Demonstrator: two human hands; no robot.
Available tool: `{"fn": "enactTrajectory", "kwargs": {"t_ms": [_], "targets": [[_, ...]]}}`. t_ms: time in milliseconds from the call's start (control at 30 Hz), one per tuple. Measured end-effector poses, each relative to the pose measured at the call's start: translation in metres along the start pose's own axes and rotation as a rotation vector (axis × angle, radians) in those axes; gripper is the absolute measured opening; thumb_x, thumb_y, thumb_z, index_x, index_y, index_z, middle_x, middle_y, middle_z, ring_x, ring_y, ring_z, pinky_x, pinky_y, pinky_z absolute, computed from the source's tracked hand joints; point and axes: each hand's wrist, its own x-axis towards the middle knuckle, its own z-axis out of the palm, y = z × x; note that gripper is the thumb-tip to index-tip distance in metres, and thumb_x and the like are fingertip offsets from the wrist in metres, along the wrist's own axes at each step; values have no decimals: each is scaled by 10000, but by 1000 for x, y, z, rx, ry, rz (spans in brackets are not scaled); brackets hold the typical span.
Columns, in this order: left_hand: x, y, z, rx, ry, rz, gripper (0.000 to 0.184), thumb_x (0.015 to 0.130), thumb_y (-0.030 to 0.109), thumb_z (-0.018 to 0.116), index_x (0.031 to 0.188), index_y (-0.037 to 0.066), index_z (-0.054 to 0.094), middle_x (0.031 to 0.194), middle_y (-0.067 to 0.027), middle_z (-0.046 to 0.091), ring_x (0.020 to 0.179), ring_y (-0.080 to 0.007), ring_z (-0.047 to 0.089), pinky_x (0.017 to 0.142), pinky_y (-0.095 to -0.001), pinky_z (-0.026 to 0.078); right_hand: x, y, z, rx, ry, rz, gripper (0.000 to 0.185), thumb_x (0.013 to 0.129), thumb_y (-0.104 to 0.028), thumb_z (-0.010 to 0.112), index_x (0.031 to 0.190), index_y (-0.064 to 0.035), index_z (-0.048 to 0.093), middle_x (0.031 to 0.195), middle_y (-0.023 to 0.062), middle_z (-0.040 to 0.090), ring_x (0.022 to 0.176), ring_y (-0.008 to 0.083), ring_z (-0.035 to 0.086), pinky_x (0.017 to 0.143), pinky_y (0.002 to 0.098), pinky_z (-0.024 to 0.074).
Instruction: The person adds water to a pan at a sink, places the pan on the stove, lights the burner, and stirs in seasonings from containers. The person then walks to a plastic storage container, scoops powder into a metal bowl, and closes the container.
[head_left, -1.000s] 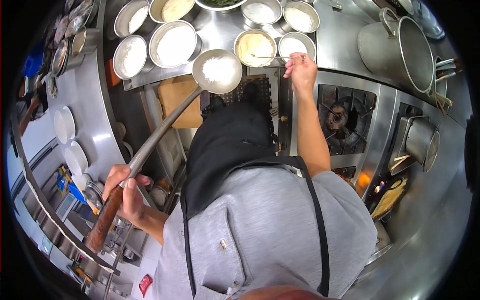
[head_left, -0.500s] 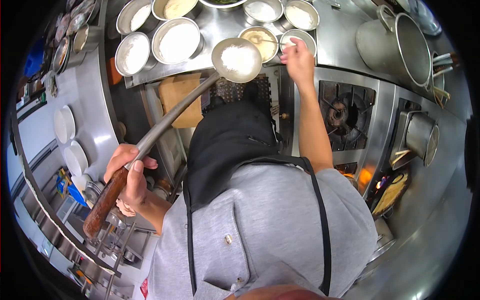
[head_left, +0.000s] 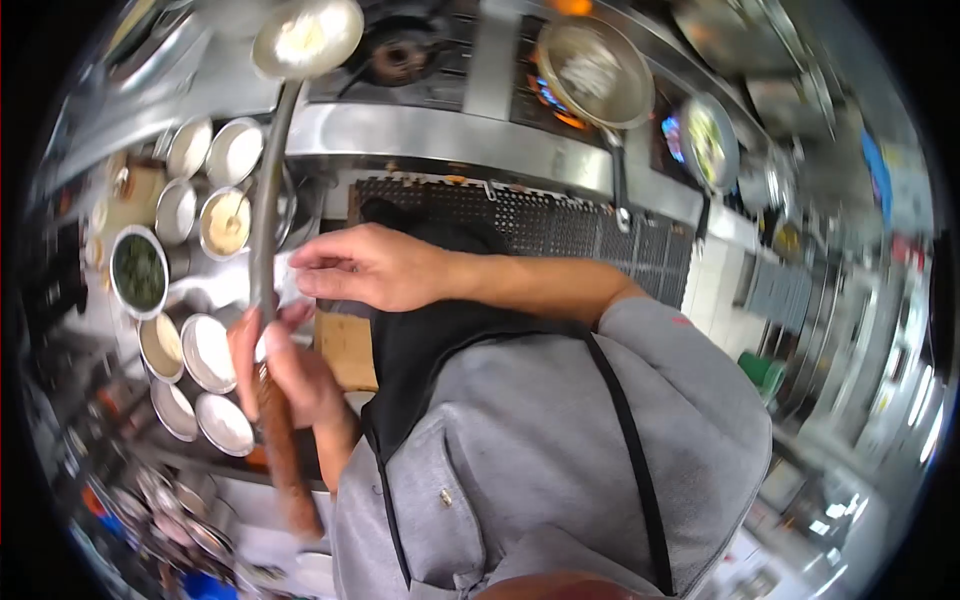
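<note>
My left hand [head_left: 300, 380] is wrapped round the wooden grip of a long-handled ladle [head_left: 266, 210]. The ladle's bowl is at the top left beside a burner, carrying white powder with a pale yellowish lump [head_left: 302, 36] on it. My right hand [head_left: 390, 268] is in front of my apron, just right of the ladle's shaft. Its fingers stretch forward and hold nothing that I can see. Beyond the shaft, a metal bowl of pale yellow paste [head_left: 226, 222] has a spoon standing in it. Near it is a bowl of dark green leaves [head_left: 140, 270].
Several metal bowls of white powder [head_left: 208, 352] fill the left counter. On the stove ahead, a frying pan [head_left: 632, 85] with whitish contents sits over a flame. Another pan [head_left: 710, 150] with yellow-green food is to its right. A perforated black mat [head_left: 560, 225] covers the floor.
My view has turned right, from the bowl counter to the stove. My right hand has left the small bowls. The ladle has swung towards the burner, and a yellowish lump now lies on its powder.
</note>
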Motion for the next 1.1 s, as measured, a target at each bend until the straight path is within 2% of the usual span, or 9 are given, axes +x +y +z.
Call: {"fn": "enactTrajectory", "kwargs": {"t_ms": [167, 333, 367, 467, 633, 733, 800, 967, 1100], "targets": [[-59, 7, 83, 38, -597, 59, 415, 913, 64, 552, 1309, -27, 470, 1163, -183, 566, 1089, -257, 559, 937, -352, 439, -75, -42, -32, 614, 542, 109, 185, 910, -152, 598, 994, 7, 553, 931, 101, 628, 917, 184, 627, 796, 280, 503], [-101, 0, 109, -90, -1032, 354, 398, 796, -63, 652, 1188, -15, 605, 1156, -190, 578, 988, -275, 622, 851, -338, 502, -166, -5, -107, 471, 1020, 241, 133, 911, -113, 524, 981, -33, 445, 794, 83, 552, 578, 229, 598, 521, 357, 534], [-105, 9, 108, -99, -1096, 103, 382, 786, -30, 684, 1162, 2, 632, 1104, -154, 594, 964, -251, 626, 821, -330, 521, -188, 12, -129, 300, 1116, 291, 146, 924, -144, 529, 979, -44, 438, 773, 79, 539, 490, 199, 538, 458, 337, 511], [-122, -24, 93, -41, -960, -131, 320, 823, -12, 665, 1140, -8, 630, 1115, -134, 572, 884, -165, 619, 739, -268, 520, -257, 15, -191, -199, 1086, 530, 235, 922, -156, 526, 993, 46, 429, 678, 102, 525, 444, 170, 528, 370, 326, 458], [-129, -73, 72, 201, -778, -308, 264, 893, 86, 630, 1135, -19, 612, 1062, -84, 580, 834, -132, 607, 710, -244, 492, -284, 40, -261, -961, 1002, 710, 334, 828, -137, 555, 1049, 109, 508, 959, 349, 607, 993, 474, 578, 890, 488, 462], [-144, -71, 81, 190, -651, -390, 276, 916, 134, 613, 1144, -21, 606, 1035, -78, 602, 824, -127, 608, 695, -243, 506, -281, 60, -288, -1027, 985, 568, 328, 842, -148, 571, 1037, 109, 512, 953, 323, 625, 874, 441, 641, 760, 500, 516], [-156, -66, 93, 189, -590, -444, 287, 931, 171, 600, 1146, -19, 607, 1011, -77, 617, 813, -122, 610, 679, -238, 514, -275, 56, -282, -260, 1072, 573, 222, 870, -146, 589, 940, 54, 523, 782, 142, 612, 509, 226, 602, 451, 374, 500], [-202, -64, 112, 92, -484, -666, 334, 922, 203, 613, 1166, -24, 592, 1009, -89, 625, 813, -146, 623, 688, -254, 525, -292, 67, -309, 1048, 543, 159, 90, 879, -101, 533, 850, -34, 480, 626, -16, 471, 448, 78, 413, 394, 217, 338], [-218, -57, 114, 96, -477, -725, 325, 930, 207, 593, 1159, -24, 590, 1030, -104, 616, 812, -157, 625, 694, -267, 530, -315, 39, -331, 729, 559, 231, 136, 835, -125, 534, 756, -15, 546, 662, 69, 569, 524, 153, 532, 472, 304, 428]]}}
